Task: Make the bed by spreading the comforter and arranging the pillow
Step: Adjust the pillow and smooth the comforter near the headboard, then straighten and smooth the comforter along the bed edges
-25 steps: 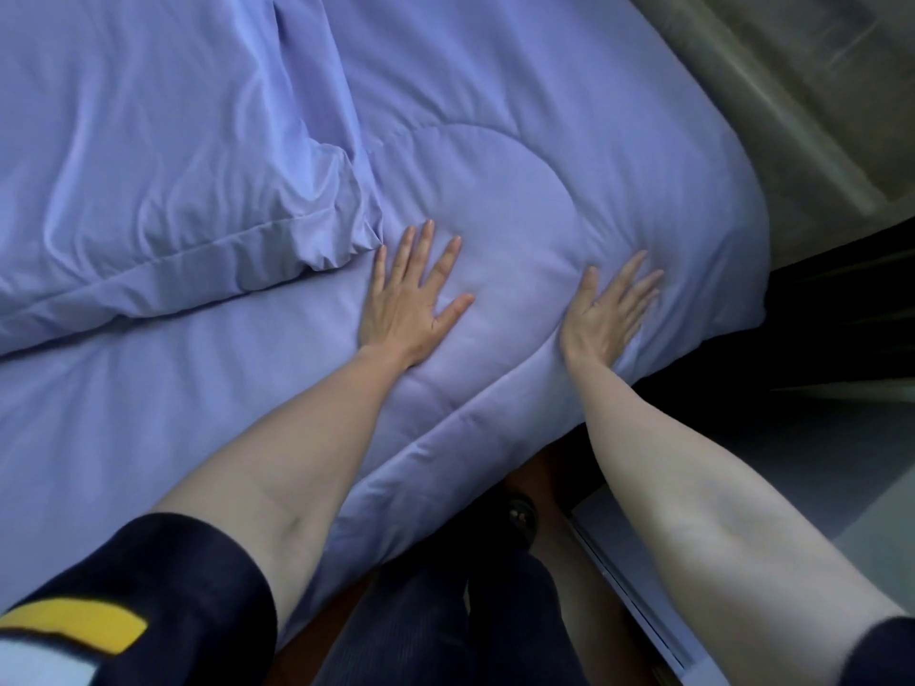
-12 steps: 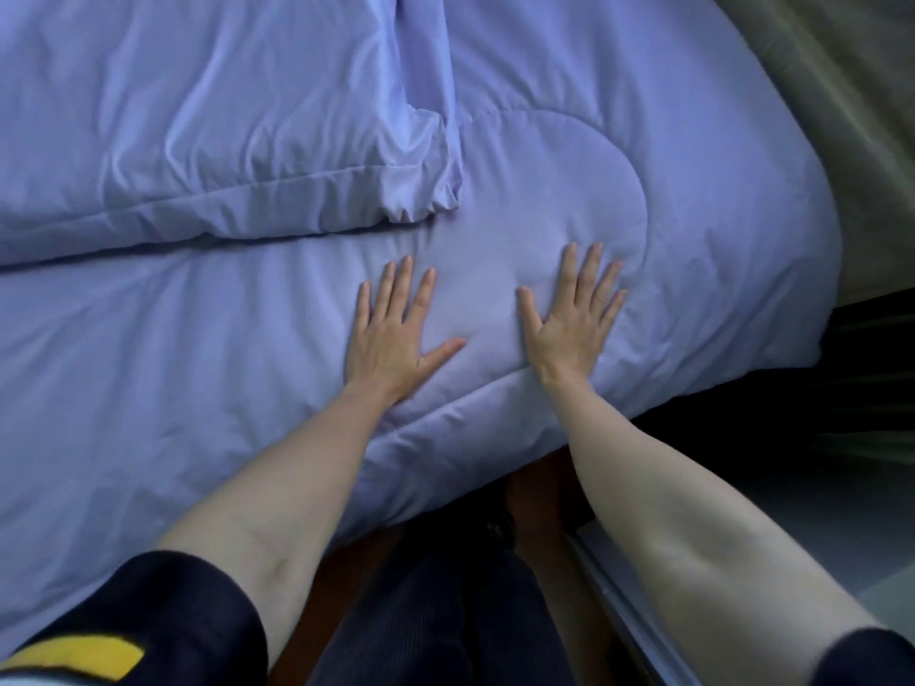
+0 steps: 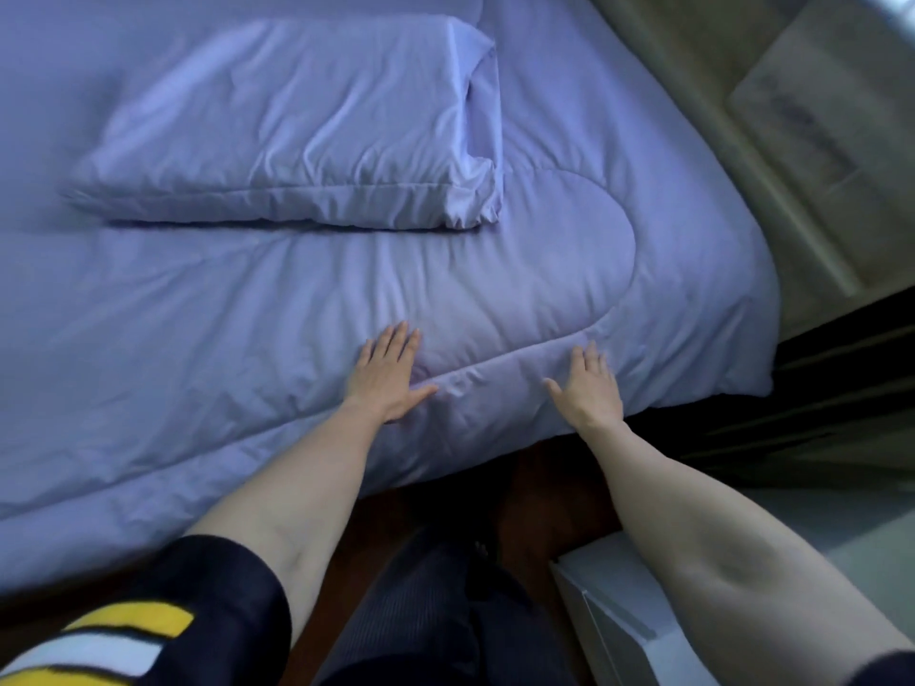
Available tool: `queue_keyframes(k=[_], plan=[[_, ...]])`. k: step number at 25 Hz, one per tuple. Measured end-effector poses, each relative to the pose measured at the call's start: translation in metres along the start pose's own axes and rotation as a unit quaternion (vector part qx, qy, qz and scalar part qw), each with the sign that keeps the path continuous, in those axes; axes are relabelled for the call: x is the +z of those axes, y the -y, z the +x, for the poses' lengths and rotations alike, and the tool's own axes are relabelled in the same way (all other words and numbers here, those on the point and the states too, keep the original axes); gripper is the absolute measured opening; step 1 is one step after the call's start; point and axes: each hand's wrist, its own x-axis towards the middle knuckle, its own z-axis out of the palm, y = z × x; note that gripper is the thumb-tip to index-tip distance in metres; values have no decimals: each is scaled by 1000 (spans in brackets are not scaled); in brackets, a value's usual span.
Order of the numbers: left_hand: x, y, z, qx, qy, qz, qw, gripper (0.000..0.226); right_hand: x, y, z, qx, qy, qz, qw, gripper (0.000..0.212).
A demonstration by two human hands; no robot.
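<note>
A lavender quilted comforter (image 3: 544, 269) lies spread over the bed, its near edge hanging over the side. A matching lavender pillow (image 3: 297, 136) lies flat on it toward the upper left, its open end facing right. My left hand (image 3: 386, 376) rests palm down on the comforter near the bed's edge, fingers spread. My right hand (image 3: 589, 386) lies flat on the comforter a little to the right, close to the corner. Neither hand holds any fabric.
A beige wall or headboard panel (image 3: 792, 116) runs along the right of the bed. A white box-like piece of furniture (image 3: 609, 611) stands on the floor at my lower right. My dark trousers (image 3: 431, 611) and brown floor (image 3: 534, 482) show below the bed's edge.
Both hands have slid back toward me across the comforter to its near edge. The view has pulled back, and the whole pillow now shows.
</note>
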Motion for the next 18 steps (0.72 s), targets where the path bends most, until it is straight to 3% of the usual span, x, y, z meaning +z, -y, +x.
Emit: queue_keyframes(k=[10,18], plan=[[-75,126,-127,-119,0,-68,991,77,-68,188,-56,-249,16,-122,961,67],[-83,289,-280,-261,-56,-110,958,76,-43,391,-140,-404,-15,-201,892,67]])
